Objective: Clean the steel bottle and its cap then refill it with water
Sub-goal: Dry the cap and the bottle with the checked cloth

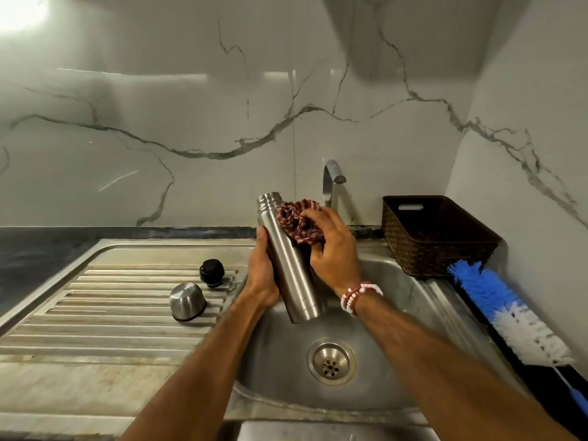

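The bottle (288,265) (uncapped, tilted) is held over the sink (393,300), gripped round its middle by the left hand (261,275), while a cloth (297,222) is clutched against its upper side by the right hand (331,249), with cap (187,301) and stopper (212,272) set on the drainboard (111,313).

Ribbed steel drainboard (111,313), left-centre of frame: steel cap (187,301) mouth-down on the ribs, black stopper (212,273) just above it, near the basin edge. Right-centre: brown basket (439,237) stands at the basin's back corner. Brush (509,313) lies along the dark counter (541,386) at lower right, blue end just beside the basket.
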